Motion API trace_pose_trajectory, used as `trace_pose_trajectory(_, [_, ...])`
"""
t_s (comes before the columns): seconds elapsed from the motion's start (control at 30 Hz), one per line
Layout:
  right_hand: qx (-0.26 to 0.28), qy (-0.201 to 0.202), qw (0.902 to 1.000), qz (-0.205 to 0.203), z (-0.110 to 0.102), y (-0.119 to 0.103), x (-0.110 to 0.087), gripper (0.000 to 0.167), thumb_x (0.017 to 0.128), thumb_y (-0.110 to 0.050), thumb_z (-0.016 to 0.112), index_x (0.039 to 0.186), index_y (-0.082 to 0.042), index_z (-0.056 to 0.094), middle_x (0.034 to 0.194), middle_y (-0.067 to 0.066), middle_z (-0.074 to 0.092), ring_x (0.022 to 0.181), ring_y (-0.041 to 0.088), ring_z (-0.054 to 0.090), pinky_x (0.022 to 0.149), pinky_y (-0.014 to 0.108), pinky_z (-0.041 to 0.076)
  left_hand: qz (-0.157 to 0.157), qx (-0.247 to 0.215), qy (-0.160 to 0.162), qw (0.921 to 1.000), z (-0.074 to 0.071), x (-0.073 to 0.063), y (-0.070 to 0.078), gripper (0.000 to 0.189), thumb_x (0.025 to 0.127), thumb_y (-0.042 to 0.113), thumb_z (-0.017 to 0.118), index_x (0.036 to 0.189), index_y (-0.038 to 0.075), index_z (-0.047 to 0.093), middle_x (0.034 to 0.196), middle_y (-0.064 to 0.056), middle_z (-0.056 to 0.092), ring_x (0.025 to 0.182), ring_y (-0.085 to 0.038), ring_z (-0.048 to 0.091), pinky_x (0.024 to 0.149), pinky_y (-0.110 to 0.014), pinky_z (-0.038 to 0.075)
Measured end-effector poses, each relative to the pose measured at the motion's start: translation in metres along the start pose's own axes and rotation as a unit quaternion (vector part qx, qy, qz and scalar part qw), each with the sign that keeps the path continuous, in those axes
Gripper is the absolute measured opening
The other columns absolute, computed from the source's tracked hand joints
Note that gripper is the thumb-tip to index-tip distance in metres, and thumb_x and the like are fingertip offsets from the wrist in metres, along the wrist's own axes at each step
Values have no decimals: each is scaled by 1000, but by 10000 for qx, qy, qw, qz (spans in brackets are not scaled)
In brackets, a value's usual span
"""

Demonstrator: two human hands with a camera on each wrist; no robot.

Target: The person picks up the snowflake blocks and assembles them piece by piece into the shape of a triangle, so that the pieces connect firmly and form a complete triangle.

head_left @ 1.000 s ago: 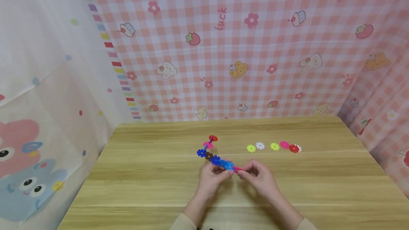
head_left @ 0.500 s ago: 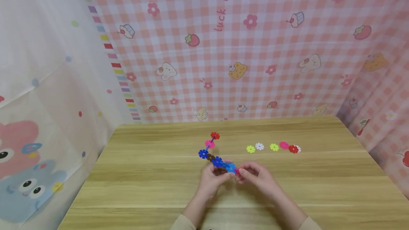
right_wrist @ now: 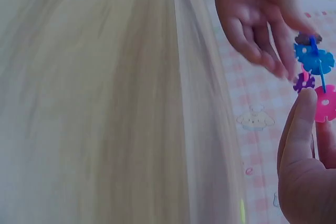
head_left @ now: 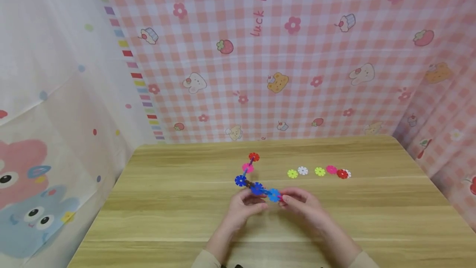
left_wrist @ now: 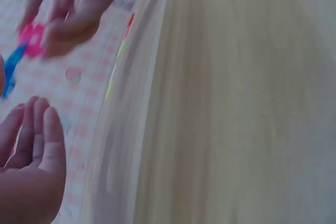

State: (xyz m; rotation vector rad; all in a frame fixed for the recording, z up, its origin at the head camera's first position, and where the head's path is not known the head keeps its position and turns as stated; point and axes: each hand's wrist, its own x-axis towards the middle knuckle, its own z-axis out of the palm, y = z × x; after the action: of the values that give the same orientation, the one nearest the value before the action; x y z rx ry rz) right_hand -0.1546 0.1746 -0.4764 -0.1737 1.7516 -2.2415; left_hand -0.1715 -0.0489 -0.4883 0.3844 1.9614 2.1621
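A chain of interlocked plastic snowflake discs (head_left: pixel 257 188) spans the space between the hands. Its blue, brown and light blue discs lead to an upright branch with a pink disc (head_left: pixel 247 168) and a red disc (head_left: pixel 254 157) on top. The right hand (head_left: pixel 303 204) pinches the pink end disc (right_wrist: pixel 326 103) between thumb and fingers. Beneath the chain, the left hand (head_left: pixel 241 206) has loosely extended fingers, its thumb apart from the light blue disc (head_left: pixel 274 195). Whether its index finger touches the chain behind is hidden.
Loose discs lie in a row at the back right of the wooden table (head_left: pixel 167 202): yellow (head_left: pixel 292 173), white (head_left: pixel 303 171), another yellow disc (head_left: pixel 320 171), a pink one (head_left: pixel 331 169), and a red one (head_left: pixel 342 173) overlapping a white one. Patterned cloth (head_left: pixel 260 73) hangs behind.
The left thumb has come off the light blue disc and that hand has shifted slightly left. The right hand has moved a little right, carrying the chain along.
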Motion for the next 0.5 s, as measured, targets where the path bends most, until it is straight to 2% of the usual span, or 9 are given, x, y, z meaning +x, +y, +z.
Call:
trace_pose_trajectory(0.1, [-156,-139,9998,-12,-8,-1,-2,23,96,-7,63,116,5,65,103,4,68,95,15,66,90,29,54,-158,29,-141,9998,-19,-3,2,44,81,-5,73,120,-17,55,114,-30,64,104,-32,65,87,-29,55])
trace_pose_trajectory(0.2, [-366,-288,9989,22,-18,-2,-5,24,97,-8,63,116,5,66,105,4,68,97,15,66,90,28,53,-254,10,-299,9992,-36,-4,6,50,84,-3,71,128,-17,51,120,-30,61,113,-40,60,92,-30,53])
trace_pose_trajectory(0.27, [-531,-391,9978,50,-23,-2,-6,26,97,-8,63,118,7,64,106,4,69,97,15,66,90,28,53,-285,1,-357,9990,-44,-3,10,54,88,2,70,133,-16,48,125,-31,58,117,-41,57,95,-32,51])
trace_pose_trajectory(0.33, [-665,-481,9966,116,-27,-2,-7,29,97,-9,63,120,9,63,108,5,69,98,15,66,90,28,53,-349,85,-285,9989,-49,-1,15,58,91,10,70,138,-13,45,129,-29,56,119,-36,56,97,-32,50])
trace_pose_trajectory(0.4, [-766,-583,9952,170,-29,-2,-7,32,96,-9,64,122,11,61,110,6,70,99,16,67,90,28,53,-382,197,-145,9990,-50,2,21,61,93,17,69,141,-12,43,132,-28,55,119,-31,57,99,-33,49])
trace_pose_trajectory(0.5, [-925,-775,9926,156,-31,-2,-8,36,96,-9,65,123,14,59,113,10,69,101,16,66,91,29,53,-416,277,7,9988,-49,8,28,61,95,19,67,142,-10,41,132,-28,55,115,-31,60,100,-40,48])
